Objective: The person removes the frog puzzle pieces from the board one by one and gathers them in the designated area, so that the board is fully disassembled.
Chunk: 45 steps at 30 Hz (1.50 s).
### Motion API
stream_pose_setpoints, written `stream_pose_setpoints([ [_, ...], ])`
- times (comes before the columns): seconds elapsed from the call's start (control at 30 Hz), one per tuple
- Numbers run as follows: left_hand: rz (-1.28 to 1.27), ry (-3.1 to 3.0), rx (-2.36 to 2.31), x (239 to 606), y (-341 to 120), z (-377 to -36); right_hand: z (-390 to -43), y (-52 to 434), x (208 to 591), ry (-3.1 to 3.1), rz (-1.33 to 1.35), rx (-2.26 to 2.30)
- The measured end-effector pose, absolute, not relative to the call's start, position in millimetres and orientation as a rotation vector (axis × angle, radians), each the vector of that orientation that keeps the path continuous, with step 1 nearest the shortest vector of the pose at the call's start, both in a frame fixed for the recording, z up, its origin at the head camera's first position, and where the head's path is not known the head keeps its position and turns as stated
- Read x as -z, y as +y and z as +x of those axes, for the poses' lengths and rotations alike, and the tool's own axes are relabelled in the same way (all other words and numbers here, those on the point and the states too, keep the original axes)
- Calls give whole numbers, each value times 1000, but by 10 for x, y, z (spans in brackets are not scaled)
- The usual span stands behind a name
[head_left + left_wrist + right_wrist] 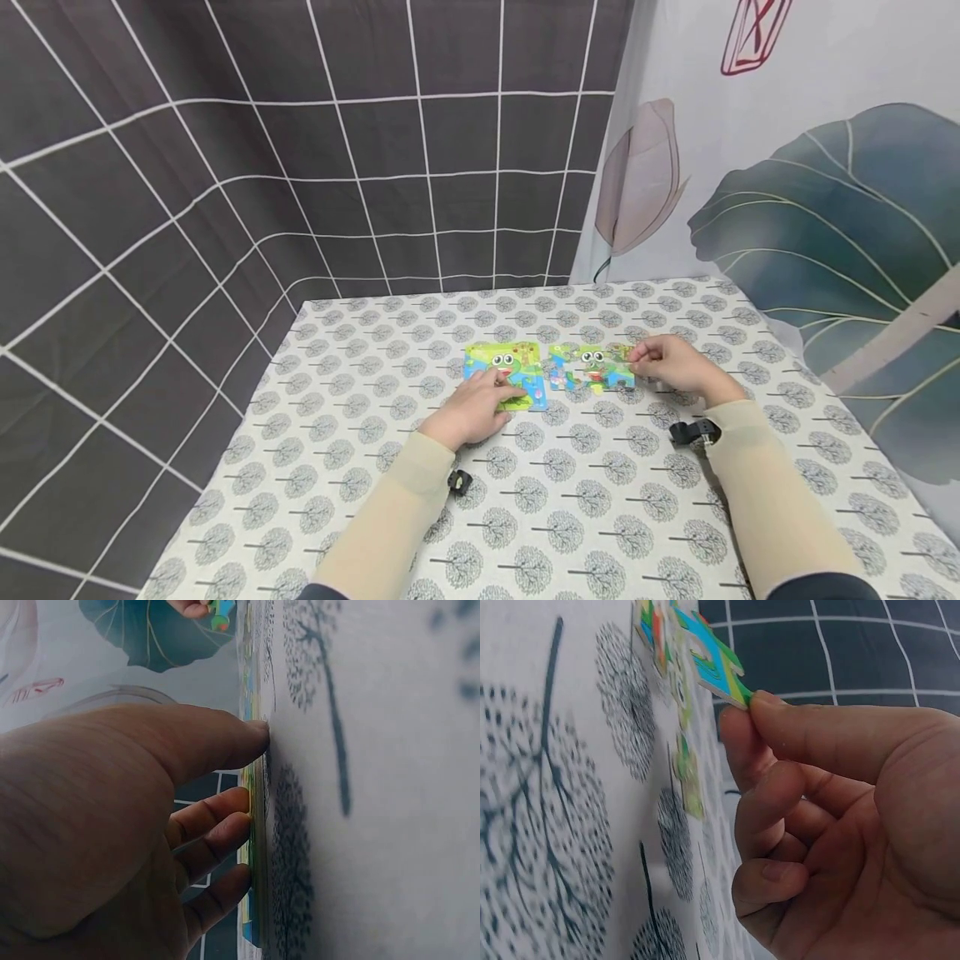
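Observation:
A flat frog-picture puzzle board (527, 353), in green and blue, lies on the table. My left hand (476, 408) rests on its lower part, fingertips touching the printed face and thumb by the near edge in the left wrist view. To the right, a group of joined puzzle pieces (592, 358) shows the frog's eyes and mouth, with gaps around it. At its right side is my right hand (678, 367). Between thumb and index finger it pinches a blue and green puzzle piece (718, 660), raised off the table in the right wrist view; the other fingers are curled.
A white cloth with grey tree prints (570, 533) covers the table. Behind it hangs a dark curtain with a white grid (450, 142). A pale curtain with large leaf prints (840, 208) stands along the right side.

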<state>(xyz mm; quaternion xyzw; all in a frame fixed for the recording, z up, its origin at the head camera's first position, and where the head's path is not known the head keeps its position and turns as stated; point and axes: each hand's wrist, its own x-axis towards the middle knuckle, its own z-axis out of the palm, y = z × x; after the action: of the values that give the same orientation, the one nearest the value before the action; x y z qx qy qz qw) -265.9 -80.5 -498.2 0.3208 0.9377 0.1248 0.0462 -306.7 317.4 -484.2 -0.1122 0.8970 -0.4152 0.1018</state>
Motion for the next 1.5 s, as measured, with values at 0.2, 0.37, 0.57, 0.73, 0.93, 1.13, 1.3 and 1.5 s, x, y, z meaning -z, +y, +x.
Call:
stream_pose_setpoints([
  [0.2,968,2852,-387,4972,-801,-2649,-3056,3292,4871,2662,-304,1207],
  [0.37,963,2853,-387,4967,-802,-2647,-3063,3341,4893,2662,-302,1173],
  [0.57,973,2862,-373,4971,-804,-2651,-3075,3367,4919,2677,-290,1137],
  [0.73,963,2854,-381,4973,-802,-2652,-3081,3356,4945,2715,-279,1087],
  [0.93,952,2852,-381,4981,-805,-2653,-3082,3340,4954,2729,-265,1060],
  [1.13,952,2853,-387,4967,-807,-2647,-3077,3331,4951,2737,-274,1057],
  [1.3,946,2852,-379,4951,-806,-2640,-3083,3346,4963,2738,-284,1061],
  [1.5,938,2844,-380,4934,-802,-2632,-3078,3345,4967,2731,-284,1072],
])
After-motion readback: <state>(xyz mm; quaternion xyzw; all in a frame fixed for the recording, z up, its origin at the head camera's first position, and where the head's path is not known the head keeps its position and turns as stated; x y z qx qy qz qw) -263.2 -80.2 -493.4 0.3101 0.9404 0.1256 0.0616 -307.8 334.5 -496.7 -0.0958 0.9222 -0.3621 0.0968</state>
